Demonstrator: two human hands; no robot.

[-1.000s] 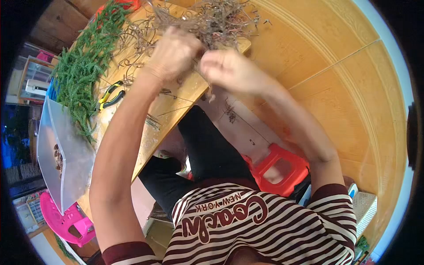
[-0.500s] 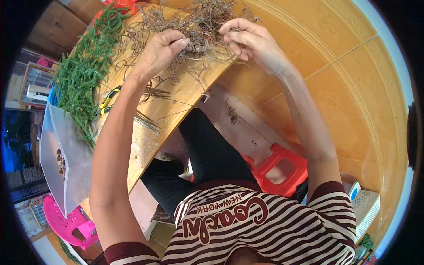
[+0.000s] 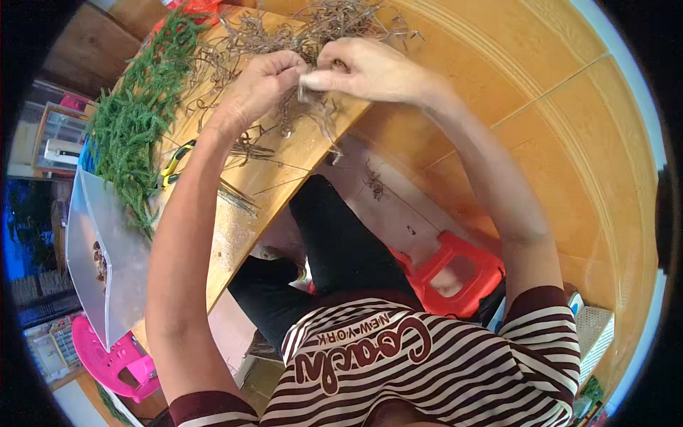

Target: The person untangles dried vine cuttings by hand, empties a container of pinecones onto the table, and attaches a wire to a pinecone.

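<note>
A tangled heap of curly brown twigs point(image 3: 341, 20) lies at the far side of the wooden table point(image 3: 274, 186). In front of it, my left hand point(image 3: 269, 80) has thumb and forefinger pinched together on a thin brown twig, mostly hidden by the fingers. My right hand point(image 3: 363, 70) meets it there, its thumb and fingers closed at the same twig; the fingertips are slightly blurred. Loose curled ends hang below both hands toward the table edge. Straight thin stems point(image 3: 237, 198) lie nearer me, beside my left forearm.
Green fir-like sprigs point(image 3: 135, 117) cover the table's left side. Yellow-and-black cutters point(image 3: 176, 164) lie beside them. A translucent plastic container point(image 3: 89, 235) holds brown bits. A red plastic stool point(image 3: 466, 285) stands below right, a pink one point(image 3: 107, 363) at lower left. Twig scraps point(image 3: 374, 183) litter the floor.
My right hand has moved left, from the heap's right side to my left hand's fingertips, and its fingers have closed. My left hand has stayed nearly in place.
</note>
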